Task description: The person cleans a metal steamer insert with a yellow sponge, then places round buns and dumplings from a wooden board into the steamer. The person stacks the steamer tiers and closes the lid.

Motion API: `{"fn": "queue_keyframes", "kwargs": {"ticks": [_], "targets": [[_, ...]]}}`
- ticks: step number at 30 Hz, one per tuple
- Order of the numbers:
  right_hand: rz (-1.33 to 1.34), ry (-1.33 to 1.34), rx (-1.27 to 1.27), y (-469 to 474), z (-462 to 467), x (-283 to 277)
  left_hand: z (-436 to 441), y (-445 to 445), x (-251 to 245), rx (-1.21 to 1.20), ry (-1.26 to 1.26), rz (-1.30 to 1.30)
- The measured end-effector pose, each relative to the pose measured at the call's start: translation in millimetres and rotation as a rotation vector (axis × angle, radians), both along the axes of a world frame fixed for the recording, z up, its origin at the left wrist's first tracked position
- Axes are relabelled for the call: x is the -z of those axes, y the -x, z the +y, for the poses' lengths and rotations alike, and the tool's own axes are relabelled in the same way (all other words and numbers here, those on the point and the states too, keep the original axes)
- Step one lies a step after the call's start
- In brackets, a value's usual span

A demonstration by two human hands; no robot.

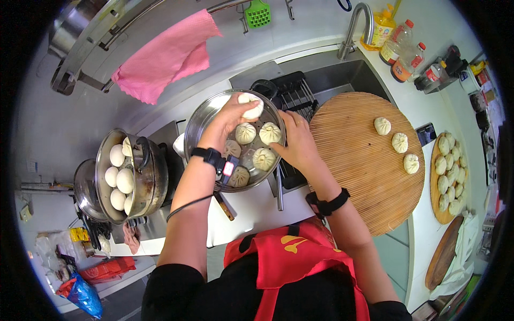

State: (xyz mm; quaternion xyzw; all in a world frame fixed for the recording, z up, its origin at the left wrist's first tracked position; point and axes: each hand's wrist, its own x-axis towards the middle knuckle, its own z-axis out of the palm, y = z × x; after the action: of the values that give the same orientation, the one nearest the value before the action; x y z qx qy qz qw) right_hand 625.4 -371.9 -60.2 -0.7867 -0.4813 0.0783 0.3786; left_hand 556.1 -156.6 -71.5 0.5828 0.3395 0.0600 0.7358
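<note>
My left hand (230, 117) holds a pleated white bun (251, 106) over the far part of a round steel steamer tray (194, 116). Several pleated buns lie in the tray, among them one (245, 133) just below the held bun and another (264, 159) near the right wall. Some look darker, and my left wrist and its band partly cover that side. My right hand (295, 138) rests at the tray's right rim, thumb over the edge and fingers outside. To the right, a round slatted wooden board (361, 172) bears three small buns (382, 126).
A steel steamer pot (150, 180) with smooth buns stands left on the stove, beside a glass lid (86, 188). Behind the board is a sink (333, 80) with a faucet (355, 32). Bottles (407, 62) and a second bun board (435, 200) stand right. A knife handle (224, 206) shows below the tray.
</note>
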Motion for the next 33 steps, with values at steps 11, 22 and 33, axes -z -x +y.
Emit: {"fn": "queue_keyframes", "kwargs": {"ticks": [11, 22, 33], "targets": [[0.044, 0.075, 0.05, 8, -15, 39, 31, -10, 76, 0.049, -0.163, 0.137], [0.029, 0.116, 0.026, 8, -26, 39, 41, 1, 114, -0.192, -0.562, 0.079], [-0.069, 0.387, 0.167, -89, -185, -48, 40, 35, 46, -0.039, -0.827, 0.142]]}}
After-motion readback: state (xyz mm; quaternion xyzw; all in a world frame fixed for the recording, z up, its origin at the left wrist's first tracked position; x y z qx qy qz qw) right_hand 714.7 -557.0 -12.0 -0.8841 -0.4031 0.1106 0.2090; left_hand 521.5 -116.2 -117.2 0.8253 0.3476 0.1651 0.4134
